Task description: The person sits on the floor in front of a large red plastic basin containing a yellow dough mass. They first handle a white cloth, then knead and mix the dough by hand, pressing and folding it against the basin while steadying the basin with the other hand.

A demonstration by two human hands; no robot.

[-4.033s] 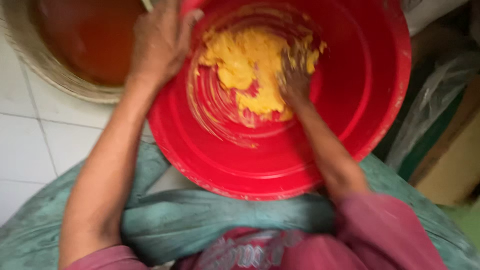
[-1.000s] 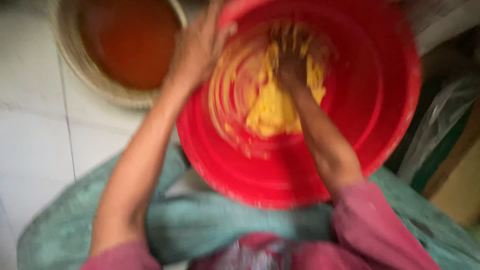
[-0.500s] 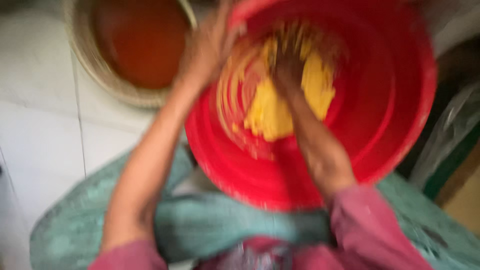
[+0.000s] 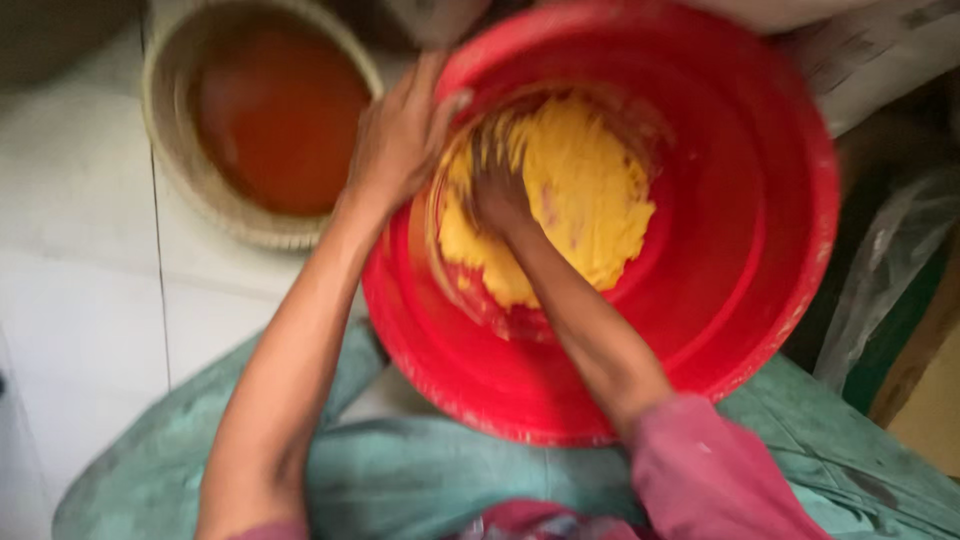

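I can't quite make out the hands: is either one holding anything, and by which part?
The left hand grips the red basin by its far-left rim. The right hand is pressed into the yellow dough; whether it grasps any cannot be told.

Single view only, from the head, looking almost straight down — close over the lap and both forearms. Red tub (image 4: 640,300) filling the centre and right, cut off at the top edge. Woven basket (image 4: 200,190) upper left on white tiles. Whole frame motion-blurred — no second view to share with.
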